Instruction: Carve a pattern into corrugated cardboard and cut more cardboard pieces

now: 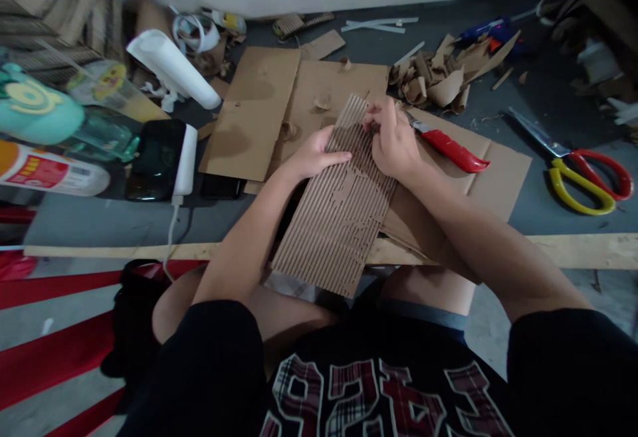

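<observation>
Corrugated sheet between my two bare hands: the brown, oblong piece of ribbed cardboard (323, 224) lies in front of me, its long axis slanting from near left to far right, the ribs running the same way. My left hand (314, 155) is clamped on its left long edge, thumb flat across the ribs; the fingers below are hidden. My right hand (397, 141) is at the opposite long edge, closer to the far end than the left, fingertips bunched together against the ribs; I cannot tell whether they pinch a strip of paper. Ragged patches of smooth paper mark the face on the near side of both hands, so the right hand, nearer the far corner, lies up the ribs from them. The near end of the sheet reaches past the table's pale wooden front edge (573, 251). Just right of my right hand rests a red-handled knife (456, 151); well apart, farther right, lie metal scissors with one red and one yellow handle (583, 161). Curled brown paper scraps (443, 78) are heaped on the far side of the knife.
</observation>
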The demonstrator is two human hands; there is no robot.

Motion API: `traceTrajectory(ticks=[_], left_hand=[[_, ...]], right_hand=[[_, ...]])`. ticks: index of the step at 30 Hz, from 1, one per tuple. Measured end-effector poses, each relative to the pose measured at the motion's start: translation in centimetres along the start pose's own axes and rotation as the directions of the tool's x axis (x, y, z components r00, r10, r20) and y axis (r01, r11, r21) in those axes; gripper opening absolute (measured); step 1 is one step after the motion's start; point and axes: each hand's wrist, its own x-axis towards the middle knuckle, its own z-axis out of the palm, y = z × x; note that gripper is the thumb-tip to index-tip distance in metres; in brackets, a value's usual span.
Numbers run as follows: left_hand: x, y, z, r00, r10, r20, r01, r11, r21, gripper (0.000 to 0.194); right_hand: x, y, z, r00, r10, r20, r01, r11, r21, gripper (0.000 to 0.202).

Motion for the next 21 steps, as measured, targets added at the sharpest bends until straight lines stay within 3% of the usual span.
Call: traceTrajectory(ticks=[11,21], left_hand=[[0.08,-0.16,-0.04,0.999,0.043,0.012,-0.043,0.999,0.022,0.057],[0.06,-0.13,-0.05,1.0,0.015,0.017,-0.015,1.0,-0.001,0.064]], right_hand=[[0.17,-0.11,0.11,1.0,-0.007,0.009,0.007,1.0,-0.009,0.015],[-0.07,-0.32,-0.23,1.0,0.018,-0.023,-0.018,1.0,0.02,0.023]])
